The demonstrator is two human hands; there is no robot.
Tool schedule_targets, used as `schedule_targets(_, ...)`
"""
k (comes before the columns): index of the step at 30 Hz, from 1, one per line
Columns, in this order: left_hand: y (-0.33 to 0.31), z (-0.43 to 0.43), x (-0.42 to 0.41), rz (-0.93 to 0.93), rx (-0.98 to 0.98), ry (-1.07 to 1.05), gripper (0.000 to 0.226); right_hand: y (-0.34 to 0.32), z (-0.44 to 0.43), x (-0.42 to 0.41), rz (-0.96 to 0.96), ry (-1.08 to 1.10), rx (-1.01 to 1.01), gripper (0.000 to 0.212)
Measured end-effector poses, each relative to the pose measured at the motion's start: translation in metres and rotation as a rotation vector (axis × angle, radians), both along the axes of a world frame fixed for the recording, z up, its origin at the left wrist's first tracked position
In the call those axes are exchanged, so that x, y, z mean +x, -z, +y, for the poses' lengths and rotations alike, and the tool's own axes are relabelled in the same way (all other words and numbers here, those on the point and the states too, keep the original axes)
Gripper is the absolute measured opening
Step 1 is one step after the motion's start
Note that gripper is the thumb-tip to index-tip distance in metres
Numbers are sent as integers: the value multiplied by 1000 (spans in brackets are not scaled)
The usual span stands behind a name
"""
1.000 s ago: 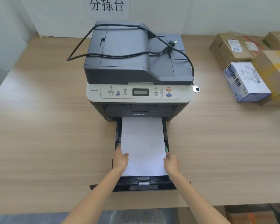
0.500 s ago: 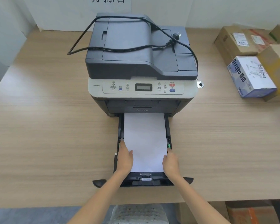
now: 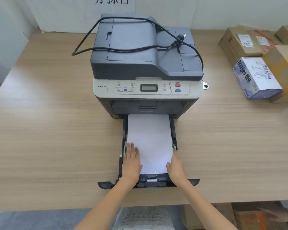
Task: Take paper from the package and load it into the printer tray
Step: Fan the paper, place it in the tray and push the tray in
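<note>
A white paper stack (image 3: 149, 138) lies flat in the black printer tray (image 3: 192, 182), which is pulled out from the front of the grey printer (image 3: 146, 63). My left hand (image 3: 131, 161) rests palm down on the stack's near left corner, fingers stretched forward. My right hand (image 3: 175, 166) lies against the stack's near right edge, its thumb on the sheet and its fingers running along the tray's side by the green guide (image 3: 174, 146). Neither hand lifts the paper.
A black power cable (image 3: 123, 49) lies loose across the printer's lid. At the far right of the wooden table (image 3: 48, 130) stand cardboard boxes (image 3: 246, 42) and a white and blue package (image 3: 256, 77). The tray's front overhangs the table's near edge.
The paper has slid deeper into the tray and settled flat. Both hands moved forward with it, and my left hand now lies flat on top of the stack.
</note>
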State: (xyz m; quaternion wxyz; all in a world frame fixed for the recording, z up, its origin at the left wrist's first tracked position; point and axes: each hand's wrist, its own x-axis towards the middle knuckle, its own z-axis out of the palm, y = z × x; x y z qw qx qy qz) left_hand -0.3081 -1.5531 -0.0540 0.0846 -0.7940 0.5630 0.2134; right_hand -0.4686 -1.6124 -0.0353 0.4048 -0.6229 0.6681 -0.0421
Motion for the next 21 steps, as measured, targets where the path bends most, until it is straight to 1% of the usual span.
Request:
schedule_targets(4, 2, 1, 0, -94, 14, 86, 67, -5, 5, 0, 147, -85, -45, 57)
schedule_targets(7, 4, 2, 1, -73, -5, 118, 66, -9, 10, 2, 309, -152, -74, 57)
schedule_targets(10, 7, 2, 1, -23, -30, 198, 68, -6, 19, 4, 432, -232, -126, 64)
schedule_targets(13, 7, 2, 2, 39, -24, 203, 67, -4, 27, 7, 486, -251, -133, 69)
schedule_targets(17, 4, 0, 1, 79, -17, 176, 68, -3, 37, 10, 513, -255, -172, 63)
schedule_targets(19, 4, -1, 0, 84, -12, 165, 69, -2, 42, 10, 528, -311, -158, 63)
schedule_targets(21, 3, -1, 0, 89, -9, 157, 70, 0, 45, 7, 566, -365, -172, 55)
